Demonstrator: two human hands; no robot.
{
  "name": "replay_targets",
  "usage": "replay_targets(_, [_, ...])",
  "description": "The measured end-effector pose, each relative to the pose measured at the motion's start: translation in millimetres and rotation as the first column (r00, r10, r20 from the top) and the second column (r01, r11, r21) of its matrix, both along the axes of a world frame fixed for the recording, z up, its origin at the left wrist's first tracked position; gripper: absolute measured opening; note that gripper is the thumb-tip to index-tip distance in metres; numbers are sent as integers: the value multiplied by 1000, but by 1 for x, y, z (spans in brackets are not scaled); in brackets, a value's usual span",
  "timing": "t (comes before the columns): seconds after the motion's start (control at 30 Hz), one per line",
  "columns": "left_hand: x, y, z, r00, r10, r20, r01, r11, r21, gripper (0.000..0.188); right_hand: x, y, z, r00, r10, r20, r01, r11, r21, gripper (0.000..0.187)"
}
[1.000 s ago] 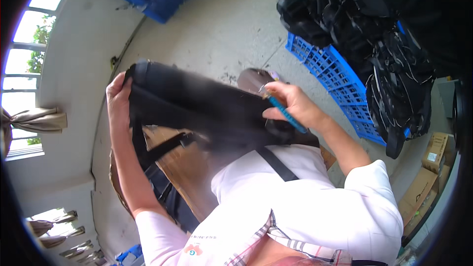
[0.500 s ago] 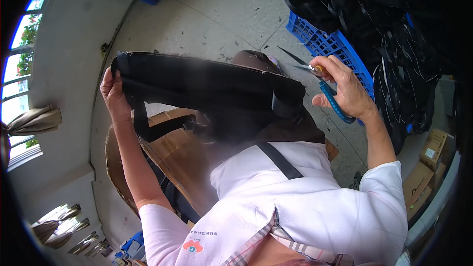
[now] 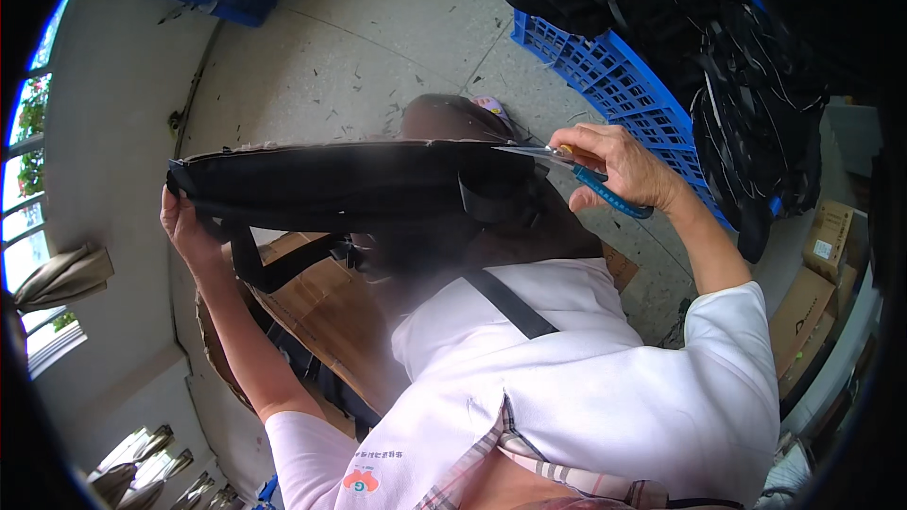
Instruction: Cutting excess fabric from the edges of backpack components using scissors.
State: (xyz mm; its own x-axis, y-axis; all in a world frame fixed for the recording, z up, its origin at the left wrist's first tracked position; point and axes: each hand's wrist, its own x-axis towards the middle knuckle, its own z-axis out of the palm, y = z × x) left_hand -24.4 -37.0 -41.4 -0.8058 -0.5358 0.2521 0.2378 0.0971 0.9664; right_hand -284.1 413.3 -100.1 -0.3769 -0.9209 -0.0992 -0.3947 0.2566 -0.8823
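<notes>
Item, centre frame: black bag (image 3: 350,184) being held level, left hand (image 3: 184,227) gripping its left end with fingers closed, right hand (image 3: 619,165) working blue-handled scissors (image 3: 576,170) at its right edge, trimming apparently only beginning, most of the edge remaining.

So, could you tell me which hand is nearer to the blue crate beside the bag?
The right. The right hand, holding scissors at the black bag's end, is just short of the blue crate; the left hand grips the bag's far end.
</notes>
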Motion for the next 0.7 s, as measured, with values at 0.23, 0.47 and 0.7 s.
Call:
replay_targets(0.23, [5, -1, -3, 996, 90, -28, -89, 996, 32, 23, -5, -6, 2, 999, 46, -18, -47, 996, -79, 64])
replay_targets(0.47, [-10, 5, -5, 995, 100, -26, -99, 995, 23, 24, 2, 5, -1, 999, 15, -39, -21, 989, -143, 61])
replay_targets(0.7, [-18, 40, 14, 983, 176, -46, -177, 984, -26, 16, -5, -47, 51, 946, -76, -314, 29, 988, -154, 70])
